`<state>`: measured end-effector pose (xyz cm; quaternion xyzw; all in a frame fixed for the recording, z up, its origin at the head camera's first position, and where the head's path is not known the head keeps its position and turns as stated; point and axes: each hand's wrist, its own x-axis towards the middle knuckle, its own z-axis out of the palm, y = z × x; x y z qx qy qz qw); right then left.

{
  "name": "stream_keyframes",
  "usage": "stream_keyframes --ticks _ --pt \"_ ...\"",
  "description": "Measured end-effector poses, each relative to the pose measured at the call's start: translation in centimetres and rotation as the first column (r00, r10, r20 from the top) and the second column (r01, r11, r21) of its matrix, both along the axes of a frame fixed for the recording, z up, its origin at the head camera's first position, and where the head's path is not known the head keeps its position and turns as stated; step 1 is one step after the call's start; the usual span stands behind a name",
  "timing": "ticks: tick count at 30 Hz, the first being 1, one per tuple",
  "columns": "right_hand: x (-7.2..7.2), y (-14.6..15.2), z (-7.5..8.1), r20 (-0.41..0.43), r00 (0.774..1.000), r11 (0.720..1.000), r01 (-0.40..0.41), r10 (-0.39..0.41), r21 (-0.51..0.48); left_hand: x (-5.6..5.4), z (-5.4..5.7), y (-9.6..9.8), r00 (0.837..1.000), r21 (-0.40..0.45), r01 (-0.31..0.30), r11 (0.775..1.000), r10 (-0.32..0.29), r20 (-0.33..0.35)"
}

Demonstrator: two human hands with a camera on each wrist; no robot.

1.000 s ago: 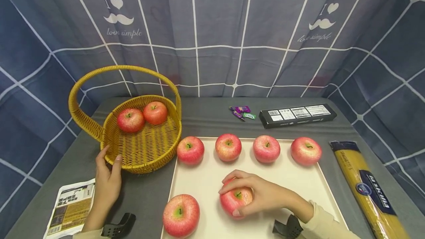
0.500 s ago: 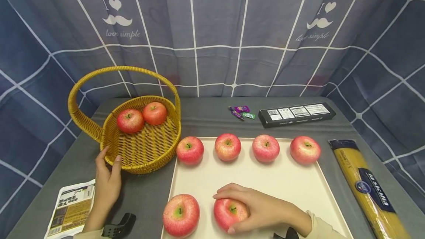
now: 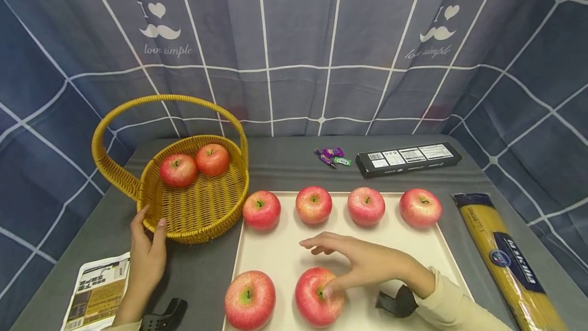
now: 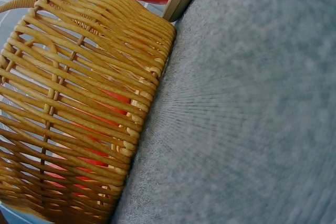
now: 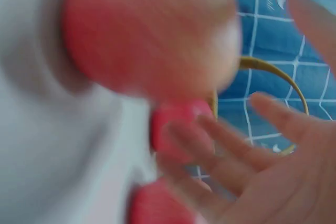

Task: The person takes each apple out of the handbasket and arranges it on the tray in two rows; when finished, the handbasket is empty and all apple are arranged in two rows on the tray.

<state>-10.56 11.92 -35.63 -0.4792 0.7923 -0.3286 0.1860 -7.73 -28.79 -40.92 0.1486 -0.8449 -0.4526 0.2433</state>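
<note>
My right hand (image 3: 363,262) hovers over the white tray (image 3: 294,249) with fingers spread and nothing held. Its thumb overlaps a red apple (image 3: 312,298) in the head view; in the right wrist view the fingers (image 5: 231,150) stand apart from the big blurred apple (image 5: 152,35). Left of that apple sits another apple (image 3: 250,298) at the tray's front left. My left hand (image 3: 149,254) touches the near rim of a yellow wicker basket (image 3: 202,208) with fairly straight fingers. Two apples (image 3: 179,170) lie inside the basket. The left wrist view shows the woven wall (image 4: 79,98), no fingers.
A row of several apples (image 3: 314,205) lines the tray's far edge. Behind it are small wrapped candies (image 3: 332,156) and a black box (image 3: 409,160). A spaghetti pack (image 3: 505,254) lies right of the tray, a printed pouch (image 3: 98,290) at left.
My right hand first slides its apple slightly left and nearer, then lets go and lifts, fingers spreading. The apple stays on the tray. My left hand stays at the basket rim.
</note>
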Motion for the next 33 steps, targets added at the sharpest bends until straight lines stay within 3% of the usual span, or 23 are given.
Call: stream_keyframes --ticks 3,6,11,14,22,27,33 --pt "-1.7 -0.9 1.5 0.048 0.998 0.998 0.036 -0.034 -0.045 -0.1 0.0 0.0 1.0 -0.002 0.004 1.0 -0.004 -0.004" --pt "-3.5 -2.7 3.1 0.043 0.997 0.995 0.072 -0.069 -0.072 -0.1 0.0 0.0 1.0 -0.002 0.006 1.0 -0.006 0.006" --pt "-6.7 -7.1 4.3 -0.068 0.99 0.992 0.119 -0.122 -0.052 -0.1 0.0 0.2 1.0 0.003 0.026 1.0 -0.026 0.013" --pt "-8.8 -10.3 4.4 -0.097 0.989 0.993 0.108 -0.111 -0.039 -0.3 0.0 0.3 0.999 -0.002 0.036 0.999 -0.036 0.016" --pt "-13.4 -18.9 4.9 0.036 0.979 0.978 0.202 -0.201 -0.042 -0.1 0.1 0.2 0.999 -0.006 0.025 1.0 -0.025 0.035" --pt "-14.6 -23.1 4.9 0.088 0.959 0.96 0.274 -0.268 -0.057 0.3 -0.1 0.2 0.999 -0.004 0.022 1.0 -0.022 0.044" --pt "-14.5 -26.7 4.6 0.107 0.907 0.912 0.41 -0.407 -0.009 0.3 0.1 -0.1 0.999 -0.007 0.022 1.0 -0.021 0.04"
